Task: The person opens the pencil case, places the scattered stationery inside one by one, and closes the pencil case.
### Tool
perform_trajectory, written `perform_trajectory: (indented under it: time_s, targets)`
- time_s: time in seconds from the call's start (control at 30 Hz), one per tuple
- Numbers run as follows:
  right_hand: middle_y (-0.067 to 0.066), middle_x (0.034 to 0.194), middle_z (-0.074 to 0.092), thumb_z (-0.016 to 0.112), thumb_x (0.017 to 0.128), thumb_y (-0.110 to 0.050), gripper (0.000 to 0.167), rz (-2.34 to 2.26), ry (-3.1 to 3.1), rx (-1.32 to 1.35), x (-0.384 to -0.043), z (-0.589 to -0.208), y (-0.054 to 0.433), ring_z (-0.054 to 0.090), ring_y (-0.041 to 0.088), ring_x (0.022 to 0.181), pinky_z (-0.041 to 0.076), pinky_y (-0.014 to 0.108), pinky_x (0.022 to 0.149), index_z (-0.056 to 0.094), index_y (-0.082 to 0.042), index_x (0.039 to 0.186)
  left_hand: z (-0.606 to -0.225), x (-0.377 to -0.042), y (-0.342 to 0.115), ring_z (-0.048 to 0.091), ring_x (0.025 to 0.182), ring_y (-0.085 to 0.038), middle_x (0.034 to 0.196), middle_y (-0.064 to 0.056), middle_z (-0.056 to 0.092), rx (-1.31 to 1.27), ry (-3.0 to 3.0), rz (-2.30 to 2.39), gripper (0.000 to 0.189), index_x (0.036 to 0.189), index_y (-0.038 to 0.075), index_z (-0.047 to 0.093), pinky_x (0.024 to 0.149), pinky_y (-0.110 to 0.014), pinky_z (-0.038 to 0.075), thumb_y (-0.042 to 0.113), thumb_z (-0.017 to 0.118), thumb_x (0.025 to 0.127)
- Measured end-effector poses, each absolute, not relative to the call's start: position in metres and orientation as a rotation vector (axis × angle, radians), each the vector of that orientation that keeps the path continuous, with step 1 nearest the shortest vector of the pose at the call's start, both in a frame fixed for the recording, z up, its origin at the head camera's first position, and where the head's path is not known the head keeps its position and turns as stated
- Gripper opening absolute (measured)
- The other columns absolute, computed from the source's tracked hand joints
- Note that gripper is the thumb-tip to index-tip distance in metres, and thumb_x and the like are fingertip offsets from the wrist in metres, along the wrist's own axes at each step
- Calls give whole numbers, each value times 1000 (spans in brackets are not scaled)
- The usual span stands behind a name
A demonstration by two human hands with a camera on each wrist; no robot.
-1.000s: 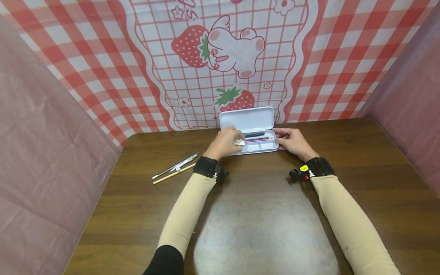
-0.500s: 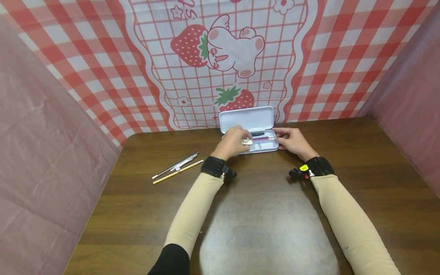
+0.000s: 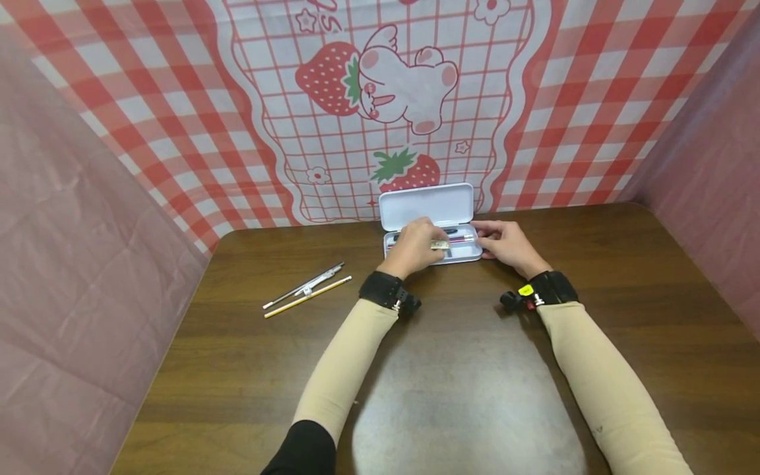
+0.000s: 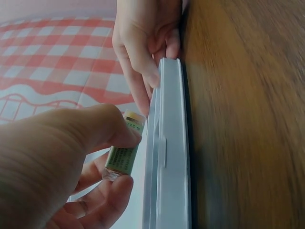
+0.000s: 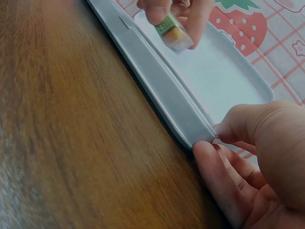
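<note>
My left hand (image 3: 412,247) pinches a small eraser (image 4: 125,151) with a green printed sleeve, a yellow end and clear wrap. It hangs above the front compartments of an open white pencil case (image 3: 426,207). My right hand (image 3: 506,245) grips the case's right end, thumb at the rim and fingers against the outside, as the right wrist view shows. Inside the case lie a dark pen (image 3: 458,231) and a purplish pencil (image 3: 462,239), both partly hidden by my left hand. The lid stands raised at the back.
On the table's left side lie a yellow pencil (image 3: 307,297), a silver compass (image 3: 317,282) and a dark pencil (image 3: 291,295). A red-and-white checked cloth (image 3: 570,119) hangs behind the table, close to the lid. Pink cloths flank both sides.
My left hand has moved right along the case with the eraser, exposing the case's left end and more of the yellow pencil. My right hand has stayed at the case's right end.
</note>
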State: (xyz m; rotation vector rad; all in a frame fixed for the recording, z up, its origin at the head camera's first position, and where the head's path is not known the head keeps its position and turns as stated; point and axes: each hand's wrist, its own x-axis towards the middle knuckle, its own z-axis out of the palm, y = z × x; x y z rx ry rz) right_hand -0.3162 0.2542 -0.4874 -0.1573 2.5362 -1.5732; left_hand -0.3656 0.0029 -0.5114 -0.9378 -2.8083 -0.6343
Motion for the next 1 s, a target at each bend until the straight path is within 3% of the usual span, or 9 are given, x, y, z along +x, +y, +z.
perform_trajectory:
  time_s: [1.0]
  targets:
    - [21, 129, 61, 66, 110, -4, 49, -1602, 2545, -183, -311, -481, 251, 60, -3, 84, 61, 14, 73, 60, 3, 158, -508, -349, 28, 65, 109, -13, 118, 0, 72, -874, -2879, -731, 34, 128, 21, 87, 98, -33, 57, 23, 82, 95]
